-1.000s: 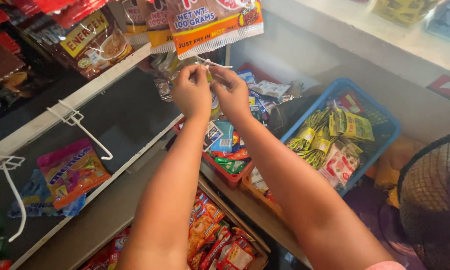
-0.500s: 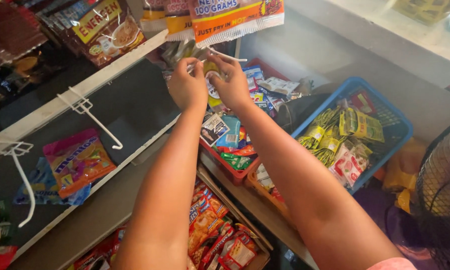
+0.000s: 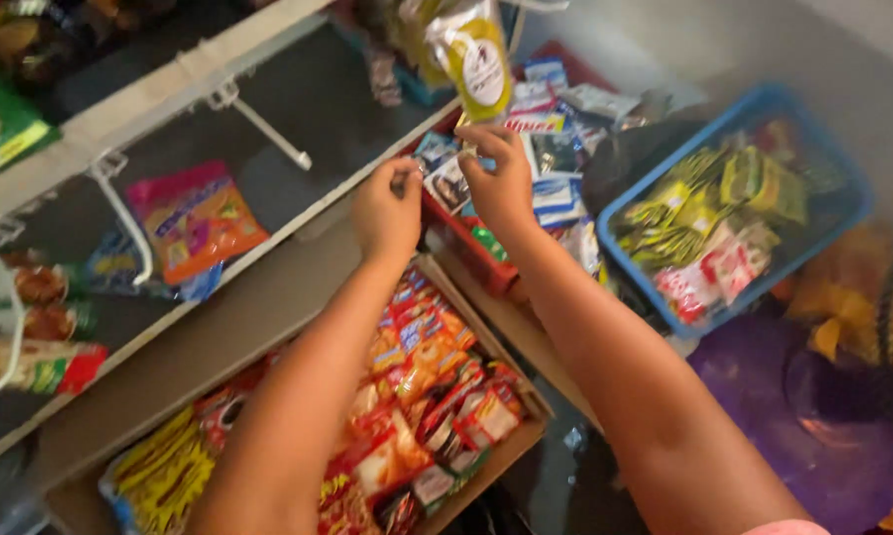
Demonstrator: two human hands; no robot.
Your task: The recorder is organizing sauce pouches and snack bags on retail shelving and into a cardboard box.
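The right hand is pinching the lower edge of a yellow-green sachet hanging from a peg above the red tray; its grip is closing on that edge, while the left hand is curling shut just beside it, holding nothing I can make out. The sachet is looking light, soft and crinkly (probably slippery), best taken by its sealed edge. An orange-and-pink packet is hanging left; a blue basket is sitting right.

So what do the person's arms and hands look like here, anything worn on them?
Both forearms are bare, with no gloves, rings, watch or bands visible on the left hand or the right hand. The only clothing in view is a sliver of pink fabric at the bottom edge by the right upper arm, probably a sleeve.
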